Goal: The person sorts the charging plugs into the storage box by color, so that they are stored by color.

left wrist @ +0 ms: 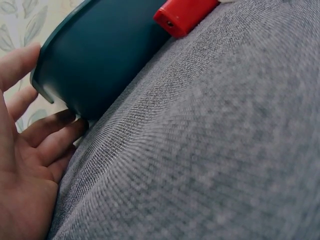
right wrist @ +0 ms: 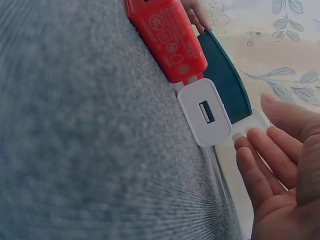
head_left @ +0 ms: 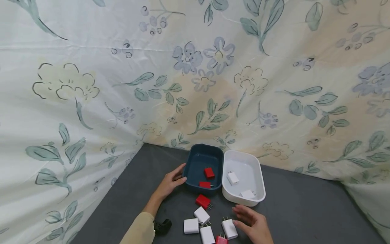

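Note:
My left hand [head_left: 169, 183] touches the left side of a dark blue bin [head_left: 198, 159], fingers and thumb spread along its outer wall. Two red plug chargers, one farther back [head_left: 209, 173], lie in that bin. A white bin [head_left: 243, 164] stands against its right side and holds two white chargers, one of them [head_left: 233, 178] toward the left wall. Fingers loosely bent and holding nothing, my right hand [head_left: 253, 222] hovers beside a white charger [head_left: 229, 229] on the table. In the right wrist view, a white charger [right wrist: 205, 112] with a USB port lies left of the fingertips.
In front of the bins lie a red charger [head_left: 202, 200], several white chargers including one at the left [head_left: 191, 226], and a red one [head_left: 221, 240] at the bottom edge. A black strap [head_left: 163, 227] is by the left sleeve. Floral cloth [head_left: 201, 101] hangs behind the grey table [head_left: 298, 203].

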Tool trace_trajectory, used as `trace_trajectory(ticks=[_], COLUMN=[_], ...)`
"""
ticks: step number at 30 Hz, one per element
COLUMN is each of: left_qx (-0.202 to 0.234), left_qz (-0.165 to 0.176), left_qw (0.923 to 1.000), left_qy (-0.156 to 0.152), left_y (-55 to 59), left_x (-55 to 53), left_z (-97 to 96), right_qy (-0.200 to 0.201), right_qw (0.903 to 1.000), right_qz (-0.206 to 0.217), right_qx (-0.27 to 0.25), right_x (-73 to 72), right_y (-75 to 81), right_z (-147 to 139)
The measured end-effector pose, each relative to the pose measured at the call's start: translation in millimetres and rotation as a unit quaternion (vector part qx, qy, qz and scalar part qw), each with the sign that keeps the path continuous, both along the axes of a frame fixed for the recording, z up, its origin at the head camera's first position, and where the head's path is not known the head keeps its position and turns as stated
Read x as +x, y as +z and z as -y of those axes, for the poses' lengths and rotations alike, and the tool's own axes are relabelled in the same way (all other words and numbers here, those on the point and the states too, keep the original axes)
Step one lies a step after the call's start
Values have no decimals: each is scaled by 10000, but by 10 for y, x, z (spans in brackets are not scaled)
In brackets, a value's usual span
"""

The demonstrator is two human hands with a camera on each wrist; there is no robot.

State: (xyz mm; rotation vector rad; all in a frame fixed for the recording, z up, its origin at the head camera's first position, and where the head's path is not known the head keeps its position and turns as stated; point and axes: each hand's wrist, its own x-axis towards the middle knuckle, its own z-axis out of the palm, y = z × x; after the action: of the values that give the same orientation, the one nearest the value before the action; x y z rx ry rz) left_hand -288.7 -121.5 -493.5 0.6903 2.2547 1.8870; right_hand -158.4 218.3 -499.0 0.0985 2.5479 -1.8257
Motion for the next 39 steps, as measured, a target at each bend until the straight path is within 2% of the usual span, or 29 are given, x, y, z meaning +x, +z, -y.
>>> trace_trajectory(ticks=[8,12,16,21,23,31,39], left_qx=[-170,-152,-134,-118,-123,-155,-209], left_qz=[-53,-57,-54,10,10,-70,-151], left_qw=[9998,9999,9999,9999,9999,9999,9996], left_qy=[50,25,26,34,37,24,92], left_y=[9,1,6,10,10,6,21], left_x=[-8,-14,-10,-2,1,9,17], left_z=[-11,-4,-5,-11,-13,-5,-5], right_qy=[333,623,1064,1826,1985,2138,2408], right_qw=[9994,9980,9943,9829,9797,9766,9695], right_qz=[-119,-123,-7,162,185,243,451], right_qx=[-3,-45,-84,-175,-214,0,-94], right_x=[13,9,-13,-37,-40,-53,-64], right_y=[-76,-115,-119,-122,-132,-118,-101], right_z=[-60,-82,-116,-168,-181,-194,-218])
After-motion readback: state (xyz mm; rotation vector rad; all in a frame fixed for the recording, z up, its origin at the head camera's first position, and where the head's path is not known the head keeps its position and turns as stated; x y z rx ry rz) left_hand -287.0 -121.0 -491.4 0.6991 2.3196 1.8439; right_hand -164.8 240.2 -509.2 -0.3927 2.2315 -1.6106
